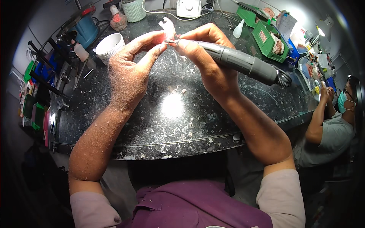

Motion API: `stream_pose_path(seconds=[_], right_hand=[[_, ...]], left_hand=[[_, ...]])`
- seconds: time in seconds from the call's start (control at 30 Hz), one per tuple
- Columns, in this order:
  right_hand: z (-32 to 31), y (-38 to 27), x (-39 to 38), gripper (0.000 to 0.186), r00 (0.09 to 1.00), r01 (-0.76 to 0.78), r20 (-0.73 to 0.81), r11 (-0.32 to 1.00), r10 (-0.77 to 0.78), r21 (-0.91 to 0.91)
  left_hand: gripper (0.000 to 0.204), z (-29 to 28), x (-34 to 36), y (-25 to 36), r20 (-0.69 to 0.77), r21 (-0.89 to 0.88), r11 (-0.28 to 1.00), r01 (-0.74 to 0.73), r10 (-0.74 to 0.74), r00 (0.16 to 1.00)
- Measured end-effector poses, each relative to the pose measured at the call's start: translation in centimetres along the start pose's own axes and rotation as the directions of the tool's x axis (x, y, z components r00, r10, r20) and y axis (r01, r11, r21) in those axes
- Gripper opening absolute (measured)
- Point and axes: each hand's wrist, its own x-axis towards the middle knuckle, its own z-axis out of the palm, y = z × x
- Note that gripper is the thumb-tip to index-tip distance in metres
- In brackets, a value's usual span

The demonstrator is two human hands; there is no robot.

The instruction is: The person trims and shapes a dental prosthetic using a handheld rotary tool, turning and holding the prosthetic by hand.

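Note:
Between the thumb and fingers of my left hand (pixel 131 70) is a small pink and white denture piece (pixel 167 27), pinched near the far middle of the bench. White dust coats that hand and forearm. My right hand (pixel 215 74) is wrapped round a dark grey rotary handpiece (pixel 247 64), held like a pen, with its coiled cord trailing off to the right. The handpiece's tip meets the lower edge of the denture piece or lies right beside it; the exact contact is too small to tell.
Dust and chips litter the black bench (pixel 178 131). A white tub (pixel 110 45) stands beyond my left hand. Green trays (pixel 262 41) with dental models and a white dropper bottle (pixel 238 29) lie at the far right. Tools crowd the left. A masked co-worker (pixel 330 125) sits at right.

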Motion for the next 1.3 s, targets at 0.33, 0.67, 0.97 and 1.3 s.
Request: stream_pose_path(seconds=[0.33, 0.67, 0.97, 1.3], right_hand=[[0.5, 0.2, -0.1, 0.015, 0.992, 0.126, -0.03, 0.99, -0.125, 0.056], [0.7, 0.8, -0.1, 0.021, 0.982, 0.181, -0.047, 0.984, -0.181, -0.008], [0.5, 0.8, 0.0, 0.021, 0.979, 0.198, -0.033, 0.98, -0.199, -0.021], [0.3, -0.2, -0.2, 0.02, 0.996, 0.082, -0.038, 0.995, -0.08, 0.052]], left_hand=[[0.025, 0.3, -0.2, 0.9, 0.021, -0.17, 0.965, 0.201, -0.2, 0.98], [0.026, 0.2, -0.2, 0.9, 0.076, -0.281, 0.918, 0.279, -0.268, 0.96], [0.029, 0.2, -0.2, 0.2, 0.151, -0.371, 0.871, 0.322, -0.285, 0.946], [0.035, 0.4, -0.2, 0.2, 0.238, -0.586, 0.7, 0.408, -0.332, 0.913]])
